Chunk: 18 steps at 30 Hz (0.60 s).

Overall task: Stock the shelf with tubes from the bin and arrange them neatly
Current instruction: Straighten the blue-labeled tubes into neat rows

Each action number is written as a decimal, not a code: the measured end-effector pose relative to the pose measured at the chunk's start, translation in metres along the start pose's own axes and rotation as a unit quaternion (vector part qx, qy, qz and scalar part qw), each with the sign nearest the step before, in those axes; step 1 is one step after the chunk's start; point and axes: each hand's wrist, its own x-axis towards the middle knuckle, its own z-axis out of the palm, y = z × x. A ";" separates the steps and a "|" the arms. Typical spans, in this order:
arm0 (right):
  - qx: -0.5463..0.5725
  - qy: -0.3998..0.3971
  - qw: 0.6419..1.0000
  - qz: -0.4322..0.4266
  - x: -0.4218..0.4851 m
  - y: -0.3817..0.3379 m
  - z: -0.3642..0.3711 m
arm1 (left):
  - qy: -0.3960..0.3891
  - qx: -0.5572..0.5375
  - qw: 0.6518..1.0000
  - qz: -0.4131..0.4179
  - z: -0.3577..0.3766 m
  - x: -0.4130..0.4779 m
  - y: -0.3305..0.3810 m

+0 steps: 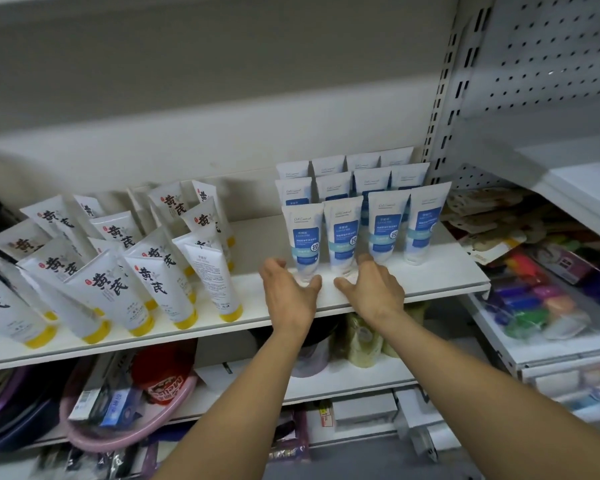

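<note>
- The blue-and-white tubes (347, 233) stand on the right part of the white shelf (447, 275), caps down and flat crimped ends up.
- They form three rows of four, one behind another, and the back rows are largely hidden by the front one.
- Each tube has a white upper body with small script, a blue label panel, a pale teal band and a whitish cap at the foot. Some carry a round white badge with one dark character.
- The left hand (290, 292) is open with relaxed fingers. Its thumb lies beside the cap of the leftmost front tube (302, 237).
- The right hand (373, 289) is also open, not gripping. Its thumb lies at the foot of the second front tube (343, 233), and its fingers reach in front of the third tube's base.
- On the shelf's left part, the yellow-capped tubes (111, 292), white with bold black characters, lean at mixed angles. One shows its back with fine print.
- Below sits a pink basin (84, 441).
- To the right are a pegboard (551, 64) and clear drawers (551, 320) of colourful items.
</note>
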 end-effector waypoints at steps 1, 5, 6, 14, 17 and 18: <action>0.005 0.003 1.000 -0.006 -0.007 0.006 -0.002 | 0.004 -0.010 1.000 0.012 -0.002 -0.010 0.002; 0.020 0.044 0.999 -0.019 -0.019 0.044 -0.017 | -0.052 -0.030 0.992 0.108 0.009 -0.045 0.021; 0.032 0.054 0.998 -0.012 -0.016 0.054 -0.023 | -0.070 -0.027 0.990 0.121 0.016 -0.049 0.028; 0.097 0.064 0.992 0.044 0.029 0.101 -0.061 | -0.143 0.013 0.989 0.032 0.076 -0.045 0.073; 0.091 0.017 0.994 0.049 0.051 0.102 -0.062 | -0.113 0.024 0.993 -0.025 0.091 -0.035 0.082; 0.081 0.007 0.996 0.046 0.057 0.102 -0.062 | -0.104 0.021 0.994 -0.040 0.095 -0.031 0.083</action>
